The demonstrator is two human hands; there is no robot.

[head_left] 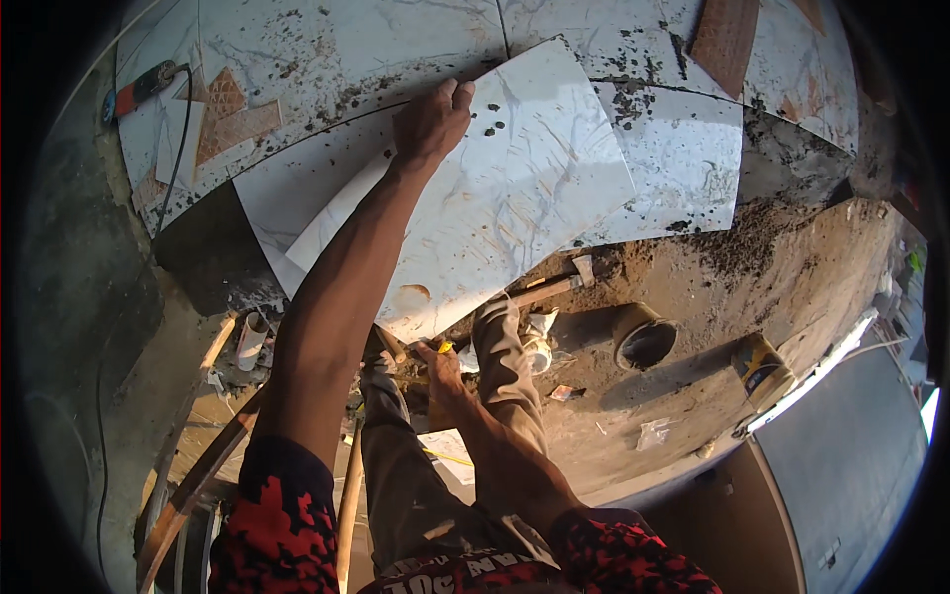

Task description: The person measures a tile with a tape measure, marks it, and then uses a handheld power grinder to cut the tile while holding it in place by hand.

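Observation:
A large white marbled tile (515,158) lies tilted across other tiles in front of me. My left hand (433,124) is closed on its far edge, the arm reaching over the tile. Low at the tile's near corner, my right hand (440,366) is closed round a small yellow thing (444,346), mostly hidden by the fingers. Near that corner the tile shows a rounded brown patch (411,294). Beneath it, a paler tile (683,158) spotted with dark mortar shows on the right.
A corded orange-and-black power tool (143,89) rests at far left, near brown tile offcuts (237,124). A wooden-handled hammer (549,287) lies beyond my right knee. Right of it are an open bucket (645,337) and a smaller can (762,366). Wooden poles (203,485) lean at left.

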